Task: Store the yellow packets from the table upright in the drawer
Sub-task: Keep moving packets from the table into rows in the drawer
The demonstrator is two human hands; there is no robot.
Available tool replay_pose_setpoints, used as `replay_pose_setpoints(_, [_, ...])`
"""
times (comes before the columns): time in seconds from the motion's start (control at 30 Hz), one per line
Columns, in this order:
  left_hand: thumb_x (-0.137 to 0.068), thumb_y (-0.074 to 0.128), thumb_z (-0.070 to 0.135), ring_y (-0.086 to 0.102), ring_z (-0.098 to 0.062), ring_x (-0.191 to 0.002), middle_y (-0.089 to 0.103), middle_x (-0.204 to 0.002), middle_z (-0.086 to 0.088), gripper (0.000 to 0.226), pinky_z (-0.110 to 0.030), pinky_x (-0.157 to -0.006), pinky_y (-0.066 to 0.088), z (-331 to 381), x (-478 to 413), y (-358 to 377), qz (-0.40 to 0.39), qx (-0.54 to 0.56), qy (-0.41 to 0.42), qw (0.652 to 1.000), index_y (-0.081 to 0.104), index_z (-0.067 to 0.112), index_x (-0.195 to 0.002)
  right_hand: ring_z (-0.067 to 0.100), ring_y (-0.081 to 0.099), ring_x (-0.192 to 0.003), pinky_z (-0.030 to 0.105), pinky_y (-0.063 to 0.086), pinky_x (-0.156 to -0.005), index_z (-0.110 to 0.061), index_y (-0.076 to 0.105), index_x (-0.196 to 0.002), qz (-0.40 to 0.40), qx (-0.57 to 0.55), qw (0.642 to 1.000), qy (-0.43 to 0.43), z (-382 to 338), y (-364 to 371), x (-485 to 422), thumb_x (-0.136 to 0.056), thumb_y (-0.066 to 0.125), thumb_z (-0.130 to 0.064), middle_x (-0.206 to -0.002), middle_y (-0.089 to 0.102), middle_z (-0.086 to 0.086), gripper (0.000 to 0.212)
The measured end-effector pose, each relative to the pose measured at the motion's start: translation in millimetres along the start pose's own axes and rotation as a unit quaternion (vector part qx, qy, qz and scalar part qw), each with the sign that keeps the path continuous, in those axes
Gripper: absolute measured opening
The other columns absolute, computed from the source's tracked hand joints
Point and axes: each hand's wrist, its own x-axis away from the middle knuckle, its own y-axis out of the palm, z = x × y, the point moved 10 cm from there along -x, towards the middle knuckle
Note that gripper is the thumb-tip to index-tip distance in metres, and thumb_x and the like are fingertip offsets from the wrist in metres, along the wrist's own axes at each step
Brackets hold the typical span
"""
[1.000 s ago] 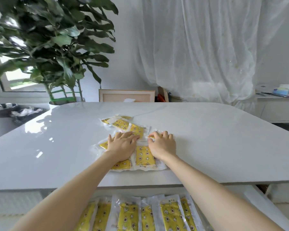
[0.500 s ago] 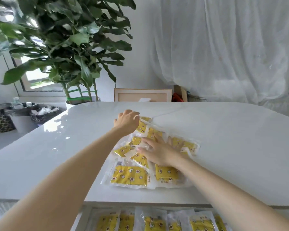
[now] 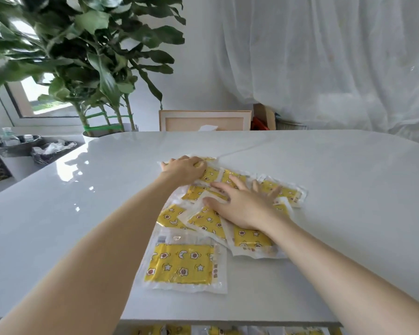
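Note:
Several yellow packets in clear wrap lie overlapped on the white table (image 3: 82,213). The nearest packet (image 3: 182,263) lies flat toward the front edge. My left hand (image 3: 183,169) reaches to the far end of the pile, its fingers curled over the farthest packet (image 3: 209,174). My right hand (image 3: 243,201) lies palm down with fingers spread on the middle packets (image 3: 206,222). Below the table's front edge, the tops of more yellow packets in the drawer (image 3: 177,330) just show.
A large potted plant (image 3: 90,68) stands behind the table's far left corner. A wooden frame (image 3: 205,120) leans behind the far edge, under a white curtain (image 3: 324,56). Bins (image 3: 49,151) sit on the left.
My left hand has stretched forward to the far end of the pile. My right hand has slid forward over the middle packets. The view has moved closer, so less of the drawer shows.

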Motion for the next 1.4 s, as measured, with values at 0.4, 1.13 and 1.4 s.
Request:
replay_pose_setpoints(0.4, [-0.074, 0.004, 0.078, 0.032, -0.032, -0.131, 0.045, -0.137, 0.0, 0.083, -0.054, -0.104, 0.03, -41.7, 92.6, -12.3, -0.055, -0.072, -0.041, 0.995, 0.038, 0.034, -0.136, 0.028, 0.023, -0.143, 0.066, 0.014, -0.111, -0.052, 0.041, -0.133, 0.068, -0.07, 0.995, -0.002, 3.9, -10.8, 23.0, -0.067, 0.01, -0.088, -0.154, 0.03, -0.009, 0.082])
replay_pose_setpoints(1.13, [-0.087, 0.044, 0.064, 0.026, -0.031, -0.138, 0.044, -0.142, -0.008, 0.062, -0.043, -0.11, 0.022, -58.4, 227.0, -42.3, -0.1, 0.081, -0.036, 0.991, 0.043, 0.031, -0.139, 0.022, 0.041, -0.135, 0.036, 0.036, -0.109, -0.016, 0.037, -0.145, -0.125, -0.107, 0.985, 0.047, 26.0, -30.3, 107.4, -0.081, 0.068, -0.05, -0.151, 0.037, 0.002, 0.079])
replay_pose_setpoints(1.4, [-0.065, 0.056, 0.08, 0.006, -0.03, -0.141, 0.02, -0.151, 0.001, 0.085, -0.058, -0.114, 0.015, -25.8, 248.7, -35.8, -0.098, 0.019, 0.06, 0.993, 0.038, 0.043, -0.139, 0.025, 0.043, -0.13, 0.033, 0.035, -0.105, -0.025, 0.035, -0.143, -0.05, -0.102, 0.989, 0.095, 28.9, -47.5, 119.4, -0.067, 0.083, -0.038, -0.142, 0.046, 0.002, 0.091])
